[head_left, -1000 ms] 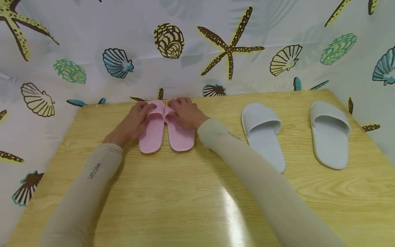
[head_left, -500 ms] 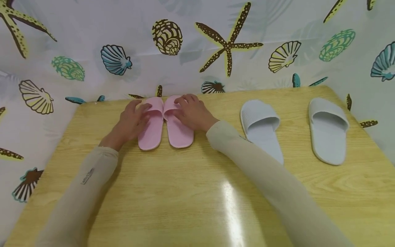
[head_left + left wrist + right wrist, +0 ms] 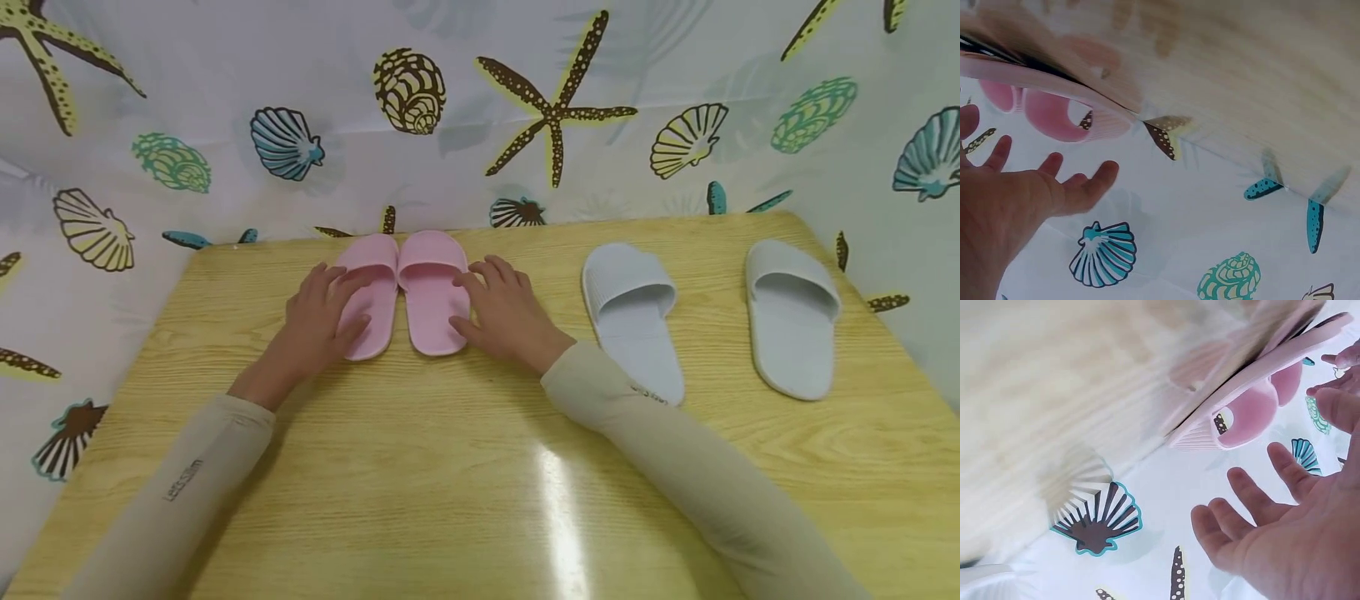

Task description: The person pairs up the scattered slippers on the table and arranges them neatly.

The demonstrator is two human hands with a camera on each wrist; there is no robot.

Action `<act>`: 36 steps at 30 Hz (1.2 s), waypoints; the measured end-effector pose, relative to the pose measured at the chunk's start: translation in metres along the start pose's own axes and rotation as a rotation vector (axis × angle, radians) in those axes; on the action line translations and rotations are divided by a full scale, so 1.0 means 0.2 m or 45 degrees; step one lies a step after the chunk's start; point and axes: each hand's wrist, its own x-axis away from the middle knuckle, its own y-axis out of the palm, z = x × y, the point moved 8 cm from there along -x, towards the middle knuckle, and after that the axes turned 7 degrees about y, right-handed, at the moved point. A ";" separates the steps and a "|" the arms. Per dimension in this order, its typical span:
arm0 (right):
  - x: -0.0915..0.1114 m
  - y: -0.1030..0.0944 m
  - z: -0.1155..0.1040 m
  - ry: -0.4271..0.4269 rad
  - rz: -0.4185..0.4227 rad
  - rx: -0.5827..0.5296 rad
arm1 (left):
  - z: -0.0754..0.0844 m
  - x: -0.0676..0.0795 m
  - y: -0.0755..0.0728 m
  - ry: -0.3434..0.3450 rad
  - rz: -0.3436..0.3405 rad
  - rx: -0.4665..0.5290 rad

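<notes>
Two pink slippers lie side by side at the back of the wooden table, toes toward the wall. My left hand [image 3: 315,321] hovers over the outer edge of the left pink slipper [image 3: 372,312], fingers spread and holding nothing. Beside the outer edge of the right pink slipper [image 3: 433,308] is my right hand [image 3: 510,315], its fingers loosely bent and apart. In the left wrist view, a gap shows between the left hand [image 3: 1029,194] and the slipper strap [image 3: 1054,115]. The right wrist view likewise shows the right hand [image 3: 1291,519] off the pink strap [image 3: 1250,415].
To the right stand two white slippers: one [image 3: 633,321] partly behind the right sleeve [image 3: 675,450], the other [image 3: 793,321] near the table's right edge. A curtain [image 3: 337,67] printed with shells and starfish hangs along the back of the wooden table [image 3: 390,483].
Both hands have come off the pink slippers' straps and drawn back toward the person, the right one also moving right. The pink slippers have stayed in place.
</notes>
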 end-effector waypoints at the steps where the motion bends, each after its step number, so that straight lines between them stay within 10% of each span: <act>1: 0.02 -0.01 0.01 0.002 0.007 -0.006 | 0.01 0.01 -0.01 -0.007 0.015 0.003; 13: 0.32 -0.05 0.12 -0.032 0.029 0.068 | 0.28 0.03 0.01 0.080 0.111 0.196; 24: 0.53 -0.09 0.22 -0.105 0.159 0.108 | 0.77 -0.06 0.18 0.291 -0.041 0.215; 36: 0.66 -0.18 0.42 -0.050 0.229 0.069 | 1.01 -0.16 0.29 0.396 -0.146 0.212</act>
